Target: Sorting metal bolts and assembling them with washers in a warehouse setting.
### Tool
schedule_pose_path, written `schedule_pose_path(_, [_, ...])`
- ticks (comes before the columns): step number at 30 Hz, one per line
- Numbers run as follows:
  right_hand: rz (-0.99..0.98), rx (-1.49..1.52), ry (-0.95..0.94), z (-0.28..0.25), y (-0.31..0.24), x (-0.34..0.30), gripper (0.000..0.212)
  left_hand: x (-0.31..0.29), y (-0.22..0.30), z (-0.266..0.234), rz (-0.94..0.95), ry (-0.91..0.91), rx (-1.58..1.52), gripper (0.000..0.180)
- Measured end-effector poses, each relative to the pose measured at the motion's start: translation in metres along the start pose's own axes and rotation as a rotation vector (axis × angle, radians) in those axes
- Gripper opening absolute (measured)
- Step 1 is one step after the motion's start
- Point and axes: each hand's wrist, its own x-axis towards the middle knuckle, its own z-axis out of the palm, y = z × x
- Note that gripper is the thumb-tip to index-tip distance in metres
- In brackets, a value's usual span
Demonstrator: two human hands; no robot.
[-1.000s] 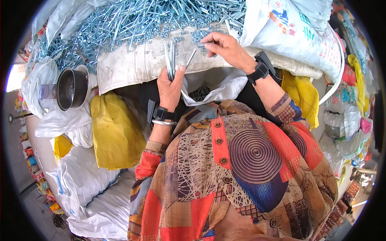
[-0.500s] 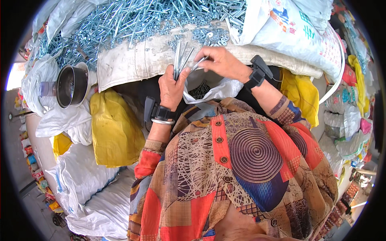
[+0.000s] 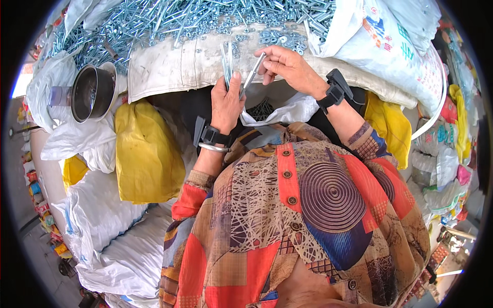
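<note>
My left hand (image 3: 227, 105) is closed around several long, thin metal bolts (image 3: 227, 64), their upper ends standing clear above the thumb. One more bolt (image 3: 252, 75) leans to the right, running from beside the left fingers up to my right hand (image 3: 287, 69). The right thumb and fingers are curled about this bolt's upper end. Beyond both hands lies a large heap of loose bolts (image 3: 205, 13), with small nuts and flat washers (image 3: 282, 40) along its near edge. Below the hands, an open white sack (image 3: 295, 112) holds dark metal pieces.
A pale cloth-covered edge (image 3: 164, 72) runs in front of the heap. To the left stands a dark metal pot (image 3: 92, 95), above a yellow sack (image 3: 146, 154). A printed white sack (image 3: 390, 51) lies at the far right, with another yellow sack (image 3: 390, 128) below it.
The bolt at my right hand has turned more upright. Both hands have shifted a little to the right in the picture, while the left still grips its bundle.
</note>
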Motion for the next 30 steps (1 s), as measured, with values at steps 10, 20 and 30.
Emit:
schedule_pose_path(10, [0.022, -0.045, 0.006, 0.005, 0.006, 0.002, 0.028, -0.003, 0.003, 0.0, -0.067, -0.038, -0.118, 0.042])
schedule_pose_path(20, [0.081, -0.033, 0.015, 0.036, 0.023, 0.003, 0.019, 0.0, 0.001, 0.003, -0.135, -0.068, -0.169, 0.041])
schedule_pose_path(30, [-0.173, 0.539, 0.393, -0.01, -0.012, 0.027, 0.012, -0.011, 0.001, -0.006, -0.096, -0.051, -0.118, 0.03])
